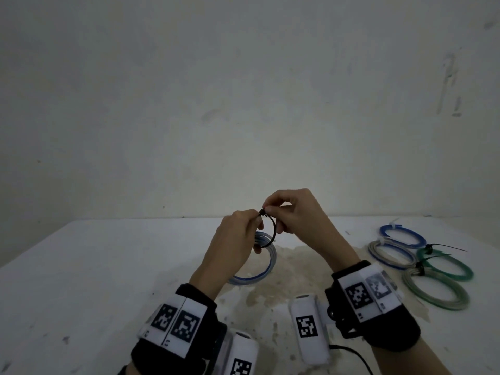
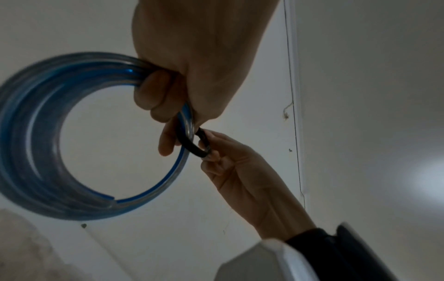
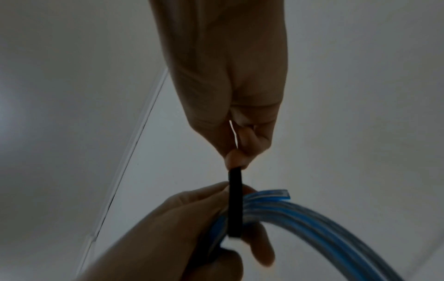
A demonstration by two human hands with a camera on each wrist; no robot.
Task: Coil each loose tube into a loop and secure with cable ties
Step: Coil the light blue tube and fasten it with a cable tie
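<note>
Two hands aloft: left hand (image 1: 232, 239) grips coiled blue-striped clear tube (image 1: 266, 266); right hand (image 1: 295, 215) fingers pinch black cable tie (image 1: 272, 228) looped round it.

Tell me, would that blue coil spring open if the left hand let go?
Probably it would loosen. The blue coil has a free cut end, and the black cable tie still looks loose around it. The left hand grips its turns together. It probably weighs little, since it hangs from that one grip.

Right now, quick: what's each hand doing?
Left hand: grips the blue tube coil, held up off the table.
Right hand: pinches the black cable tie looped around that coil.
</note>
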